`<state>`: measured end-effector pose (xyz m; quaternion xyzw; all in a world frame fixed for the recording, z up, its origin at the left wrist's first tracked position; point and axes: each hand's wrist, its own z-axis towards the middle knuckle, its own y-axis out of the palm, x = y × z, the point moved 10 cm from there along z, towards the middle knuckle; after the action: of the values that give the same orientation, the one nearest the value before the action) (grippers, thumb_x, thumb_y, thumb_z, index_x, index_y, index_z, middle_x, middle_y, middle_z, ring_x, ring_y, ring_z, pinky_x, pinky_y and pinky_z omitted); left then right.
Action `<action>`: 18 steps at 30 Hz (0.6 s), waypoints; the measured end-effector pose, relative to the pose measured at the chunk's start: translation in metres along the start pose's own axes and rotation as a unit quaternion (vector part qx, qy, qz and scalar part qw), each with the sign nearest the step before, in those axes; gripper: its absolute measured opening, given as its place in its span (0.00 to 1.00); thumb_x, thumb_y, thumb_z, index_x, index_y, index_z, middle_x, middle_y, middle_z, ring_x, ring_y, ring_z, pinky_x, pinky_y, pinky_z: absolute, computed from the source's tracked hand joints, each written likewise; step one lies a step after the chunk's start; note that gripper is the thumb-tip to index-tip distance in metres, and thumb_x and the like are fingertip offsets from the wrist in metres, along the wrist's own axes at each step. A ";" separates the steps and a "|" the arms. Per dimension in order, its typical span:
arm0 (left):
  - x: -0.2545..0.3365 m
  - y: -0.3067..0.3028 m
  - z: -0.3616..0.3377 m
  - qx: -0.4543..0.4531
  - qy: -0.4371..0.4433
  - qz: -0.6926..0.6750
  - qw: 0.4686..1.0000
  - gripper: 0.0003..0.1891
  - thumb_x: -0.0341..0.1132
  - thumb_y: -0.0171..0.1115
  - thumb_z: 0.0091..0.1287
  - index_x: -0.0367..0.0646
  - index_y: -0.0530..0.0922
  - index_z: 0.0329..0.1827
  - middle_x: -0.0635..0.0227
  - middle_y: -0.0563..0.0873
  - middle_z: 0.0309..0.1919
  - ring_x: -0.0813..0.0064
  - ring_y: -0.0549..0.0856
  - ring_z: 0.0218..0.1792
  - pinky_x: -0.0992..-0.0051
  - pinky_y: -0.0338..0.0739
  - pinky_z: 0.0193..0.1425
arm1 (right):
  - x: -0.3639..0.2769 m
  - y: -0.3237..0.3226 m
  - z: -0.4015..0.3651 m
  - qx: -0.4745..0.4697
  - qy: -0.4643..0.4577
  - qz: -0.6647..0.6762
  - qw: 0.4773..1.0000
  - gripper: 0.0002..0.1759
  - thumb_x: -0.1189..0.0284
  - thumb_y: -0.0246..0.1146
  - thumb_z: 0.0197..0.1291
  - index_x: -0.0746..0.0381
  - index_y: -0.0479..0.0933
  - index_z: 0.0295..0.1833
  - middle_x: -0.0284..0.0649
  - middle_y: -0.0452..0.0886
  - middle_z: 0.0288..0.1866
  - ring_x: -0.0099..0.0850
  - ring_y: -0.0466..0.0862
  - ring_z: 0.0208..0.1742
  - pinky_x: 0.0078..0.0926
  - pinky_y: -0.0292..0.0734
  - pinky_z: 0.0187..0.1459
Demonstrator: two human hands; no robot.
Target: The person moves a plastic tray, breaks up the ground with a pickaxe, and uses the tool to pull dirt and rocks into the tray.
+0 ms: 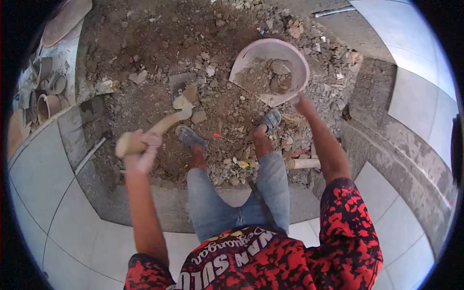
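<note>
My left hand (145,150) is wrapped round the thick wooden handle of a hoe (166,122), which reaches up and to the right. Its flat grey blade (181,86) rests on the loose soil and rubble. With my right hand (303,105) I hold the lower right rim of a pale pink dustpan-shaped scoop (306,67). Soil and broken pieces (270,72) lie inside the scoop, whose straight edge faces the lower left.
My sandalled feet stand in rubble (222,140) between hand tool and scoop. A pipe (304,164) lies near my right foot, another (90,155) at the left. Pots (48,107) sit at far left. Tiled floor (415,96) and a concrete ledge (391,154) border the pit.
</note>
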<state>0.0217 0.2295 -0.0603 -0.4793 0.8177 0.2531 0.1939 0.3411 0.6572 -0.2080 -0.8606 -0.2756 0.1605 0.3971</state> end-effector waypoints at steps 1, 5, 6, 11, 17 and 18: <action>-0.007 0.000 0.001 0.015 0.003 -0.008 1.000 0.15 0.31 0.49 0.61 0.32 0.61 0.47 0.51 0.66 0.38 0.65 0.71 0.32 0.71 0.74 0.32 | 0.035 0.004 0.034 0.011 0.023 -0.010 1.000 0.20 0.71 0.59 0.42 0.65 0.73 0.44 0.54 0.77 0.40 0.49 0.76 0.44 0.41 0.72 0.44; 0.017 0.017 -0.015 -0.036 0.228 0.213 0.949 0.24 0.34 0.48 0.62 0.34 0.56 0.60 0.49 0.63 0.43 0.68 0.72 0.31 0.76 0.77 0.34 | 0.095 0.004 0.179 0.204 -0.022 -0.156 0.966 0.39 0.71 0.56 0.45 0.56 0.52 0.66 0.50 0.66 0.59 0.53 0.70 0.55 0.43 0.65 0.55; -0.014 0.019 -0.012 -0.032 0.157 0.133 0.978 0.27 0.35 0.47 0.62 0.36 0.53 0.63 0.47 0.61 0.46 0.68 0.72 0.32 0.77 0.78 0.34 | 0.083 0.001 0.200 0.209 -0.035 -0.142 0.967 0.39 0.71 0.56 0.45 0.56 0.52 0.66 0.50 0.66 0.59 0.53 0.70 0.55 0.43 0.65 0.55; -0.039 0.008 -0.002 -0.046 0.206 0.171 0.962 0.29 0.39 0.45 0.64 0.45 0.49 0.67 0.43 0.57 0.51 0.67 0.73 0.35 0.78 0.78 0.32 | 0.105 0.013 0.273 0.078 0.048 -0.122 0.988 0.38 0.62 0.60 0.47 0.46 0.54 0.65 0.49 0.73 0.52 0.51 0.73 0.51 0.46 0.69 0.50; -0.058 -0.013 0.003 -0.092 0.234 0.177 0.952 0.28 0.40 0.42 0.66 0.48 0.48 0.68 0.40 0.56 0.51 0.64 0.73 0.36 0.76 0.79 0.32 | 0.097 -0.027 0.224 0.002 -0.076 -0.127 0.989 0.30 0.60 0.62 0.47 0.57 0.66 0.56 0.51 0.76 0.46 0.49 0.75 0.49 0.45 0.69 0.49; -0.059 -0.017 0.005 -0.090 0.244 0.170 0.950 0.27 0.40 0.43 0.66 0.48 0.48 0.67 0.40 0.57 0.51 0.65 0.73 0.36 0.76 0.79 0.31 | 0.105 -0.011 0.224 -0.004 -0.093 -0.129 0.987 0.28 0.59 0.62 0.46 0.57 0.68 0.54 0.51 0.76 0.45 0.49 0.75 0.48 0.44 0.69 0.49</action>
<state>0.0644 0.2659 -0.0357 -0.3955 0.8834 0.2301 -0.1014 0.3098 0.8597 -0.3473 -0.8009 -0.4205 0.1859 0.3838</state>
